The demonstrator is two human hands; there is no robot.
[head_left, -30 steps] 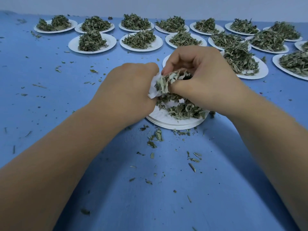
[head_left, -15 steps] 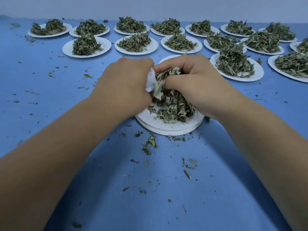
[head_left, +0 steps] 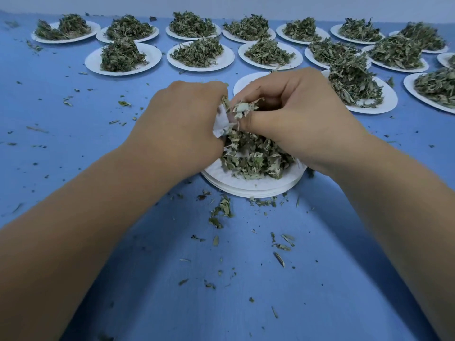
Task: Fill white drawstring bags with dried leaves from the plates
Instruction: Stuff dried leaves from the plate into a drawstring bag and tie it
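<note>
Gripped white drawstring bag [head_left: 221, 121] in left hand [head_left: 182, 124], fingers curled round the bunched cloth, with only a small white fold exposed and the opening hidden. Pinched a tuft of dried leaves [head_left: 243, 108] in right hand [head_left: 295, 119], thumb against curled fingers, just beside the bag. Held both directly above the near plate [head_left: 246, 188], probably to catch dropped leaves on its pile [head_left: 256, 158] rather than on the blue table [head_left: 221, 291]. Set knuckles of both hands close together, wrists bent downward, forearms converging from either side. Ranked further filled plates [head_left: 197, 57] well apart at the rear, presumably as stock for later bags.
</note>
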